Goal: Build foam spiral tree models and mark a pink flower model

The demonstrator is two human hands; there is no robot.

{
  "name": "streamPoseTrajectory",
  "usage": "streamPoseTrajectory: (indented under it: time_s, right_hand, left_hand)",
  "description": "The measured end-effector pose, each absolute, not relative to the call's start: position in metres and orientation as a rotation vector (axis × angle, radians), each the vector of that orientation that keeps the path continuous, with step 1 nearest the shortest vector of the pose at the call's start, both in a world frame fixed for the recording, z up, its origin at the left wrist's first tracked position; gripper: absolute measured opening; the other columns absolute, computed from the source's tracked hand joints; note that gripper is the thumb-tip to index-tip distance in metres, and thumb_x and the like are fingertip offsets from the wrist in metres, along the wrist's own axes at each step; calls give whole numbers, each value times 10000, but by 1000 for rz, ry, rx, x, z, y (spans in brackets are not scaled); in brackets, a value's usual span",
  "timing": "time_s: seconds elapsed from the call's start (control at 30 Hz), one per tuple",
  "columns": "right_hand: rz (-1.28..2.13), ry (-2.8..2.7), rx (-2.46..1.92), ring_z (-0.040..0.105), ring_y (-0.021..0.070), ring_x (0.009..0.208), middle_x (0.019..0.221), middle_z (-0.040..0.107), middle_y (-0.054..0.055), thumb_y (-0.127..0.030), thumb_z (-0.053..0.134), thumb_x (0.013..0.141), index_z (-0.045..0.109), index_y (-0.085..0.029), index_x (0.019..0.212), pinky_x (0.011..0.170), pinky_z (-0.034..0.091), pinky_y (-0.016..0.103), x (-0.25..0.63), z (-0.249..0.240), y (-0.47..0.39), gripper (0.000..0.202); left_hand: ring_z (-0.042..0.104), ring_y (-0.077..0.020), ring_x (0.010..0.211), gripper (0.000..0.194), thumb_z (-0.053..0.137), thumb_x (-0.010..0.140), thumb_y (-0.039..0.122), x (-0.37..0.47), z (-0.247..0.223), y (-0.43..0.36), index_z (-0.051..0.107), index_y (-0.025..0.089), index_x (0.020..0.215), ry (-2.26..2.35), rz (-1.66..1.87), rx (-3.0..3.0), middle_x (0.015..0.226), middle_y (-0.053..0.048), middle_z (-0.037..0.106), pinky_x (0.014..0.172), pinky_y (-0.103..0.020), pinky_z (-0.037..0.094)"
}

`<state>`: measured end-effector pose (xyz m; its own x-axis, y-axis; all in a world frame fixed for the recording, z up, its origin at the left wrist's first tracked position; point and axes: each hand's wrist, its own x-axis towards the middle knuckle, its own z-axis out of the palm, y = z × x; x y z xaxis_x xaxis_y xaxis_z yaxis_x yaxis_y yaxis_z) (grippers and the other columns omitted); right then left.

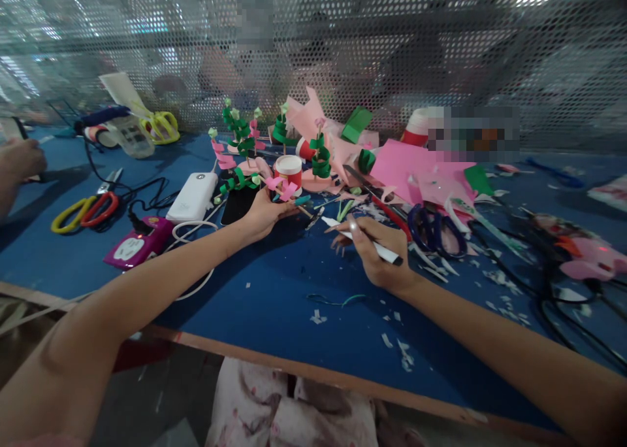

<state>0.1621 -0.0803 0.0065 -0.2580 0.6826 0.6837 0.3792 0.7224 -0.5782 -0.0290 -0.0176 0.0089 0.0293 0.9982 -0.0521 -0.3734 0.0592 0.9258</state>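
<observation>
My left hand (264, 215) is closed around a thin stick bearing a curled pink paper strip (288, 189); its fingers partly hide the stick. A slim white marker (379, 249) with a black end rests in the grip of my right hand (385, 251), pointing left toward the stick. Just beyond my left hand stands a red tub with a white lid (288, 166). Around it are upright sticks wrapped in green paper curls (240, 130) with pale buds on top. Blue-handled scissors (435, 232) lie right of my right hand.
A white power bank (193, 196), a black phone (238, 205), a purple device (140, 243) and yellow-and-red scissors (85, 212) lie left. Pink sheets (399, 169), paper scraps (405, 354) and a pink glue gun (592, 257) with cables lie right. Perforated metal (343, 48) closes the back. Another person's hand (22, 159) shows far left.
</observation>
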Motion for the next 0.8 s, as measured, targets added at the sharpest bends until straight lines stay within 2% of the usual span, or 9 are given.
streamPoseTrajectory:
  time_s: [0.13, 0.27, 0.5, 0.8]
  right_hand:
    - [380, -1915, -787, 611, 116, 518, 626, 649, 9, -242, 430, 889, 681, -219, 801, 502, 478, 237, 162, 9, -82, 268]
    - [303, -1821, -858, 628, 131, 575, 669, 660, 24, -227, 444, 881, 677, -206, 832, 549, 489, 256, 162, 4, -80, 239]
    - [300, -1826, -859, 608, 115, 530, 628, 636, 15, -217, 448, 877, 661, -184, 822, 524, 486, 236, 162, 2, -78, 222]
    - [168, -2073, -718, 588, 96, 510, 572, 605, -9, -150, 432, 854, 639, -196, 769, 527, 463, 205, 162, 11, -82, 229]
  left_hand:
    - [624, -109, 609, 304, 595, 608, -92, -29, 8, -17, 486, 140, 771, 951, 1318, 889, 644, 28, 602, 681, -296, 547]
    - [628, -109, 601, 342, 579, 596, -119, -29, 7, -16, 472, 139, 793, 929, 1318, 885, 632, 32, 604, 664, -284, 547]
    - [645, -133, 642, 360, 580, 603, -117, -30, 5, -15, 461, 134, 831, 950, 1308, 895, 661, 14, 616, 746, -352, 549]
    - [622, -113, 599, 276, 548, 645, -117, -28, 8, -16, 484, 124, 762, 995, 1301, 880, 640, 15, 593, 732, -353, 551]
